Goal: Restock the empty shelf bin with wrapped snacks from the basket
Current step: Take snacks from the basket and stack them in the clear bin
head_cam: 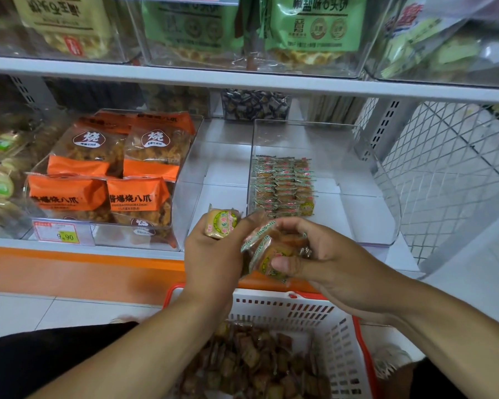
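Both hands hold snacks above basket, in front of bin.
L hand point(213, 254) grips one snack point(221, 220); R hand point(323, 260) clasps several. Bin point(357, 145) has rows stacked at left; basket point(271, 309) w/ loose snacks.

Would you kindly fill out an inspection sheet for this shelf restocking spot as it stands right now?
Surface: white shelf, bare between the bins.
Job's things: clear bin partly filled, small wrapped snacks stacked at its left side; white basket with red rim holds many more.
Clutter: neighbouring bin of orange snack bags; price tag reading 9.90.
Hands: left hand holds one wrapped snack; right hand holds several.
Cables: nothing seen.
Surroundings: upper shelf with green packets; wire mesh panel at right; pale tiled floor.
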